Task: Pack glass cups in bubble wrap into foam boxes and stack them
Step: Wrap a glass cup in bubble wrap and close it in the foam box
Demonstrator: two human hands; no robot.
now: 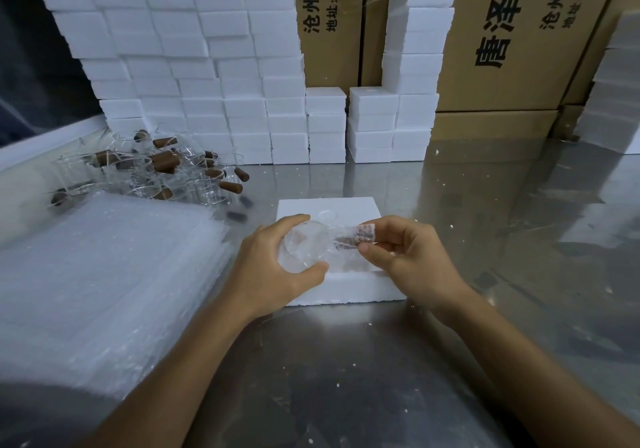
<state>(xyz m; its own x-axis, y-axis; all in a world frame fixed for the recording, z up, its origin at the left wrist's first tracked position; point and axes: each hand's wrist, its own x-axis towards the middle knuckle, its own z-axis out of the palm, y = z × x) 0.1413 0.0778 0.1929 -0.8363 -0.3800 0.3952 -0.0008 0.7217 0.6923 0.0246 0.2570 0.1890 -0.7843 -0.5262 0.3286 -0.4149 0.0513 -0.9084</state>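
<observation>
brushed metal table point(485, 225), glossy, mirroring the boxes behind, speckled with white crumbs. matt white foam box point(349, 288), grainy and rough at the edges; same chalky foam in the stacked boxes point(194, 66). clear glossy glass cups point(138, 177) with brown wooden handles, matt. cloudy soft plastic bubble wrap point(104, 274), faintly shiny. plain brown cardboard cartons point(519, 49), matt, black print.
</observation>
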